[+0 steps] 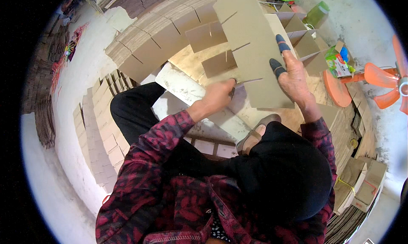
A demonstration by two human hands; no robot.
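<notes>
A long grey-brown cardboard divider strip (259, 52) with slots cut in its left side slants across the work surface. My right hand (293, 76) grips its right edge, with two fingers in dark finger covers lying on the sheet. Two shorter cardboard pieces, a near one (219, 64) and a farther one (207, 36), stand against the strip's left side by its slots. My left hand (214, 97) is closed beside the lowest slot, fingertips curled at the strip's left edge. What those fingers pinch is hidden.
Stacked slotted cardboard (148, 44) fills the back left, with more stacks (102, 133) by my left knee. Assembled dividers (304, 40) stand at the back right. An orange fan (382, 80), a green bottle (316, 15) and cardboard boxes (361, 182) are to the right.
</notes>
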